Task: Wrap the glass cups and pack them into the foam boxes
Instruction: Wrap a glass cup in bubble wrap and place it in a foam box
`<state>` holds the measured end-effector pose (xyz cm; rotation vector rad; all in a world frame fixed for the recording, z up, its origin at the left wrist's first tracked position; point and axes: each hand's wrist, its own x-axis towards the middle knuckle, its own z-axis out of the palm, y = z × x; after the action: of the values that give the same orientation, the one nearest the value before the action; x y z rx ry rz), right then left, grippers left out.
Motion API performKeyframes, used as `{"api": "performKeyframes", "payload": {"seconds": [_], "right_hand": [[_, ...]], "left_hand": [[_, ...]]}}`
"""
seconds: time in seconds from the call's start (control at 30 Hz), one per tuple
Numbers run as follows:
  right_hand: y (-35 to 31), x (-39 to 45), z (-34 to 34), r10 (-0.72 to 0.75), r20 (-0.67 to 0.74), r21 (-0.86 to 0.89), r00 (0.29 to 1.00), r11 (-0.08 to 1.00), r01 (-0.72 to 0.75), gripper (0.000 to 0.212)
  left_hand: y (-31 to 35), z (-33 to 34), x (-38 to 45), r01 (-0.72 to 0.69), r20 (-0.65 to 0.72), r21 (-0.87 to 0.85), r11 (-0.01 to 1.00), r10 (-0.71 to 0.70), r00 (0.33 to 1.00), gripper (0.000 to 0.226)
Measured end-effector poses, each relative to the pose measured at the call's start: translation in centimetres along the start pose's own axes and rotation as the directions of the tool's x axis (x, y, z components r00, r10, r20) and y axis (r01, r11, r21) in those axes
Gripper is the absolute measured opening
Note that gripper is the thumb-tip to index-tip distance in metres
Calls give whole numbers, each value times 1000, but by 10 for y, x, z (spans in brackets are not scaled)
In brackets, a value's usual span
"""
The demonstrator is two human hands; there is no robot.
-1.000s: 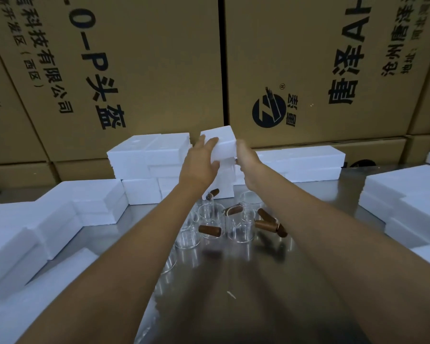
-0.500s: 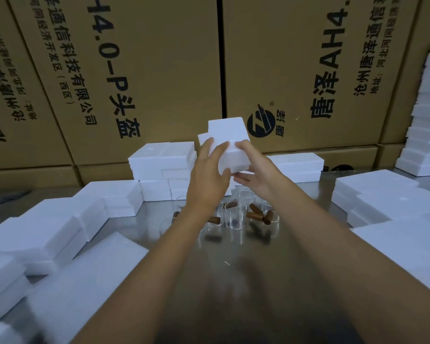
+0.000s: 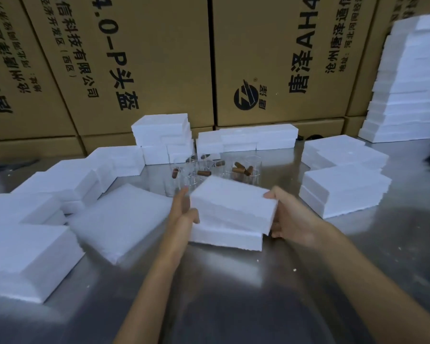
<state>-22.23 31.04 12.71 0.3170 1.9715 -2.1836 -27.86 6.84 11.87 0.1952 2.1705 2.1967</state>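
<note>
Clear glass cups [image 3: 210,173] with brown handles waiting mid-table; left hand [image 3: 184,214] and right hand [image 3: 287,220], fingers clamped, holding white rectangular foam box [image 3: 231,207] before them, probably separating halves next

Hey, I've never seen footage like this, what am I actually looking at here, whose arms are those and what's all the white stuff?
No machine here: a person wears a camera on their head, so you look down along their own arms. The left hand and right hand grip the two ends of a white foam box, its upper half lifted at an angle over the lower half on the shiny metal table. Just behind it stand clear glass cups with brown handles. More foam boxes lie stacked around, with a tall pile at right. Printed cardboard cartons form the back wall.
</note>
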Motion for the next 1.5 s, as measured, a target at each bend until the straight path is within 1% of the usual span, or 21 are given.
{"api": "performKeyframes", "payload": {"seconds": [0.1, 0.17, 0.23, 0.33, 0.43, 0.47, 0.5, 0.53, 0.6, 0.67, 0.73, 0.8, 0.87, 0.9, 1.07, 1.13, 1.23, 1.3, 1.37, 1.43, 1.5], "right_hand": [[17, -2, 9, -71, -156, 47, 985, 996, 79, 40], [23, -2, 16, -104, -264, 76, 959, 989, 128, 41], [27, -3, 23, -98, -327, 87, 940, 987, 133, 42], [27, -3, 31, -54, -404, 84, 913, 992, 96, 53], [21, -1, 35, -41, -500, 123, 865, 985, 118, 66], [19, 1, 34, -55, -536, 139, 843, 979, 152, 61], [16, 3, 31, -71, -584, 158, 809, 967, 199, 51], [13, 4, 28, -85, -642, 167, 762, 955, 247, 41], [10, 8, 20, -103, -747, 138, 657, 942, 305, 35], [14, 13, 14, -118, -798, 79, 590, 952, 297, 40], [24, 18, 14, -137, -831, -14, 539, 974, 226, 49], [34, 20, 16, -207, -853, -154, 479, 977, 148, 52], [40, 20, 18, -300, -853, -274, 428, 954, 121, 54], [41, 20, 19, -335, -844, -320, 419, 941, 108, 55], [47, 18, 23, -443, -785, -470, 432, 881, 50, 61], [48, 16, 24, -478, -765, -499, 430, 864, 73, 58], [49, 13, 29, -569, -719, -584, 398, 806, 98, 49], [48, 10, 34, -659, -651, -665, 375, 734, 135, 39], [48, 8, 40, -755, -545, -751, 365, 633, 188, 30], [48, 7, 48, -812, -446, -793, 376, 553, 254, 26], [47, 7, 58, -841, -372, -808, 393, 502, 309, 26]], "left_hand": [[-14, 2, -21, -3, 85, 107, 994, -7, 996, 53], [-13, 1, -29, -8, 71, 128, 992, -1, 998, 49], [-11, -2, -31, -3, 30, 106, 994, 0, 1000, 49], [-12, -6, -27, 13, -8, 101, 995, -12, 1000, 38], [-21, -7, -21, -2, -6, 182, 983, 3, 1000, 41], [-24, -7, -19, 0, -18, 191, 982, 4, 1000, 40], [-27, -7, -18, 4, -32, 193, 981, 2, 999, 40], [-29, -7, -17, 5, -43, 190, 982, 3, 999, 40], [-32, -8, -15, 1, -57, 189, 982, 10, 998, 39], [-32, -8, -14, -8, -67, 195, 981, 22, 998, 38], [-31, -8, -12, -19, -91, 200, 980, 38, 995, 38], [-32, -9, -10, -27, -127, 205, 978, 54, 990, 39], [-33, -9, -9, -31, -152, 209, 978, 64, 986, 38], [-34, -9, -8, -30, -160, 209, 978, 64, 985, 38], [-36, -7, -7, -37, -194, 219, 975, 80, 978, 36], [-38, -6, -7, -38, -202, 211, 977, 81, 976, 36], [-40, -5, -5, -35, -224, 193, 981, 79, 971, 34], [-40, -4, -5, -34, -235, 177, 984, 76, 969, 34], [-40, -2, -4, -33, -245, 150, 988, 70, 967, 33], [-38, -1, -5, -33, -262, 124, 992, 65, 963, 30], [-34, -2, -4, -58, -287, 140, 988, 97, 953, 25]]}}
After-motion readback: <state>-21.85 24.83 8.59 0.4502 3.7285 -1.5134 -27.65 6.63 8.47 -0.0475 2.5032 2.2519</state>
